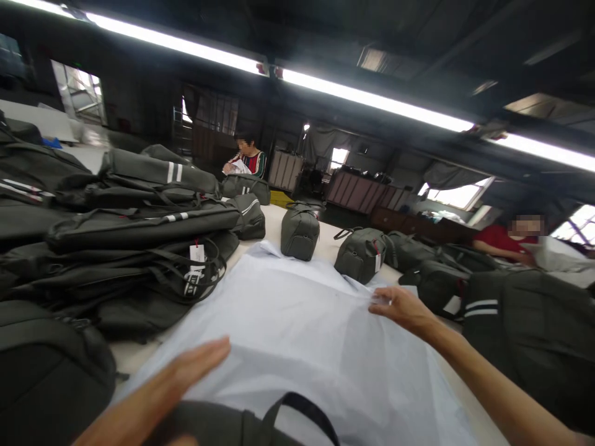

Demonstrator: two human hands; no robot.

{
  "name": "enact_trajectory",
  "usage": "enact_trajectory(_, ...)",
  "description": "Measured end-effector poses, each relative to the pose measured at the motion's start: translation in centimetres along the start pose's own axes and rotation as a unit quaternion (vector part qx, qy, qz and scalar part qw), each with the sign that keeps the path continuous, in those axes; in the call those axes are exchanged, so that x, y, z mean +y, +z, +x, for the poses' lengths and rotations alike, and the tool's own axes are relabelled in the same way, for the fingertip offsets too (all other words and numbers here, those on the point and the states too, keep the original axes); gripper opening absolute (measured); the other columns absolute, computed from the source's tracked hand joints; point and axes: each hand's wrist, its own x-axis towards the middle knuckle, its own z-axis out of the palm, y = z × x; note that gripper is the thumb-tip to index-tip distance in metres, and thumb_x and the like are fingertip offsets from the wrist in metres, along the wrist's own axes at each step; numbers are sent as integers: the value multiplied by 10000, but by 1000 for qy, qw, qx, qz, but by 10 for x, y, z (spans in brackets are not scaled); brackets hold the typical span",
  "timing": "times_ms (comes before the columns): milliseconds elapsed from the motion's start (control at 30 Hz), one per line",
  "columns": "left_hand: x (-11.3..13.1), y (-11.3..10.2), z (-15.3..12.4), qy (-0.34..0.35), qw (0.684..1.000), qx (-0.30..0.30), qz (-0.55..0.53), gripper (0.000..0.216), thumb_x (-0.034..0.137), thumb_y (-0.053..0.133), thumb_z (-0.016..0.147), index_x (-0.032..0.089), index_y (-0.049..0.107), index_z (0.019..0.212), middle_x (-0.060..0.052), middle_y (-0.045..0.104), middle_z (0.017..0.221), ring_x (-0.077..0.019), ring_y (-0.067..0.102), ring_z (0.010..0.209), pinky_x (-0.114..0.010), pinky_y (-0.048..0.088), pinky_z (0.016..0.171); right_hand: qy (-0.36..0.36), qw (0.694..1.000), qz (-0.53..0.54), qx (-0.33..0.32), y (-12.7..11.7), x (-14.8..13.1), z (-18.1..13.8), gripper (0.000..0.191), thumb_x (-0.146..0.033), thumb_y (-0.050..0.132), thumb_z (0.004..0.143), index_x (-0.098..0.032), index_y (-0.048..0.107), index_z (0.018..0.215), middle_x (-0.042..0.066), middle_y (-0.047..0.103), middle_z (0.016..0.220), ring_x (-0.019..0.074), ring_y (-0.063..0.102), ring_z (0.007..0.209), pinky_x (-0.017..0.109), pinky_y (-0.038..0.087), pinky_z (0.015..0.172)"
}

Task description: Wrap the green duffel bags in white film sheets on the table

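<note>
The left hand (pixel 186 371) is flat and fully open, fingers together, palm down over the near part of the pale sheet (pixel 297 328), gripping nothing. The right hand (pixel 402 306) reaches to the sheet's right side, fingers lying on its rim; whether they pinch it cannot be told. The sheet spreads across the middle of the surface (pixel 279 223), running back from the near edge. A dark bag (pixel 218 427) with a looped strap sits at the near edge, and stacked bags (pixel 139 229) fill the left side.
</note>
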Motion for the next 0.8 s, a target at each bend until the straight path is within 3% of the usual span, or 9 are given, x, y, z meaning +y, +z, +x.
enact_trajectory(100, -13, -2, 63, -81, 997, 11, -8, 726, 248, 583, 879, 224, 275, 1535, -134, 391, 1534, -304, 471, 1335, -443, 468, 1055, -122, 989, -26, 74, -52, -53, -66, 67, -334, 689, 805, -268, 695, 799, -27, 709, 770, 189, 653, 773, 413, 397, 1010)
enact_trajectory(200, -18, 18, 122, -38, 999, -32, -18, 840, 109, 675, 780, 210, 284, 1516, -154, 269, 1591, -328, 247, 1461, -521, 315, 1150, -216, 966, -79, 119, -85, -106, -129, 116, -298, 653, 872, -252, 641, 766, -36, 651, 711, 156, 612, 708, 433, 350, 1062)
enact_trajectory(267, -12, 35, 148, 6, 997, -73, -14, 908, 80, 740, 715, 223, 309, 1502, -157, 238, 1602, -344, 202, 1473, -557, 249, 1164, -256, 949, -111, 146, -100, -137, -165, 158, -284, 610, 909, -246, 607, 756, -36, 612, 693, 149, 584, 679, 424, 353, 1042)
enact_trajectory(333, -3, 45, 162, 54, 994, -95, -4, 777, 79, 749, 715, 235, 446, 1414, -133, 294, 1585, -345, 230, 1463, -574, 216, 1164, -283, 936, -131, 164, -110, -161, -195, 189, -276, 564, 937, -244, 583, 751, -33, 591, 684, 146, 564, 653, 408, 367, 1001)
enact_trajectory(400, 5, 43, 168, 86, 991, -100, 8, 454, 57, 685, 767, 217, 620, 1188, -97, 491, 1462, -317, 333, 1418, -564, 207, 1163, -293, 930, -144, 170, -115, -178, -220, 232, -253, 516, 956, -240, 563, 730, -24, 578, 673, 144, 542, 628, 372, 402, 911)
enact_trajectory(467, 9, 29, 168, 96, 991, -97, 18, 251, 20, 601, 811, 186, 666, 987, -79, 673, 1192, -270, 512, 1269, -531, 241, 1150, -277, 932, -153, 175, -114, -187, -240, 266, -229, 486, 962, -235, 550, 704, -10, 567, 662, 147, 526, 617, 326, 421, 762)
enact_trajectory(567, 8, -11, 153, 103, 990, -95, 29, 184, 9, 551, 842, 155, 649, 899, -56, 697, 841, -215, 643, 896, -448, 387, 1031, -228, 942, -154, 190, -105, -193, -267, 243, -211, 463, 962, -232, 593, 757, 9, 572, 680, 157, 532, 626, 297, 389, 602)
enact_trajectory(700, 17, -67, 99, 134, 986, -91, 51, 170, 42, 519, 893, 162, 592, 798, -45, 623, 734, -207, 576, 711, -341, 448, 725, -184, 956, -106, 204, -80, -195, -305, 214, -172, 443, 959, -236, 647, 963, 31, 653, 811, 174, 603, 734, 293, 464, 670)
enact_trajectory(800, 42, -91, 45, 189, 976, -87, 56, 189, 49, 510, 907, 182, 548, 779, -24, 583, 714, -205, 528, 663, -331, 411, 642, -170, 957, -74, 225, -56, -198, -336, 262, -141, 450, 945, -247, 646, 1083, 40, 705, 937, 180, 654, 836, 296, 517, 756)
